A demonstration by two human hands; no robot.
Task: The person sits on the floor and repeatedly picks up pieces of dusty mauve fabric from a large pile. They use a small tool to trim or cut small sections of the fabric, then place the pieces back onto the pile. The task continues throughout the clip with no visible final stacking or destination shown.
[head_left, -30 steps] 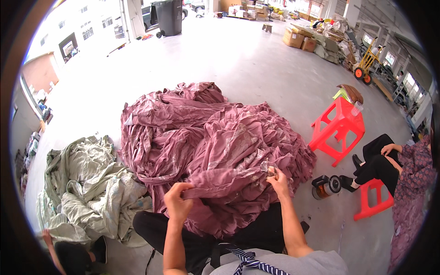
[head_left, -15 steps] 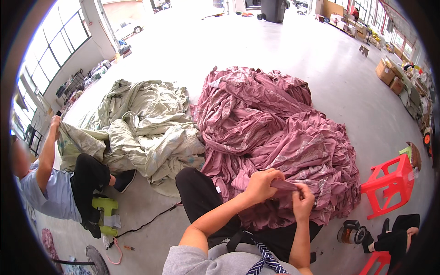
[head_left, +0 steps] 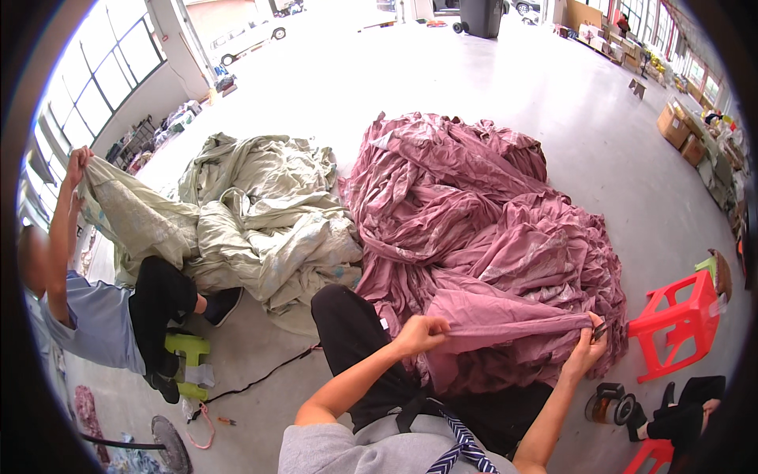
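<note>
Well left of the pink pile (head_left: 458,197), a co-worker (head_left: 99,316) holds up part of the green cloth (head_left: 272,229) with raised arms, probably to get it clear of its own folds. The rest lies heaped against the pile's left side. A lime stool (head_left: 186,344) stands by the co-worker's legs, and a black cord (head_left: 264,378) trails across the floor left of the pile's near end.

At the pile's near side, the left hand (head_left: 421,336) pinches a pink strip (head_left: 513,328) between thumb and bent fingers. The strip belongs to the pile, in front of the wearer's lap, and runs across to the right hand (head_left: 584,347), whose fingers are closed on its other end (a small dark object (head_left: 600,331) shows there too, hard to identify). Held apart like this, the hands seem to keep the edge stretched and easy to see.

Just right of the pile sit a glass pot (head_left: 608,407) and a red stool (head_left: 677,320), perhaps kept there within reach.

Counted: two heaps of cloth, one lime stool, two red stools, one pot, and two co-workers nearby, one on each side.
</note>
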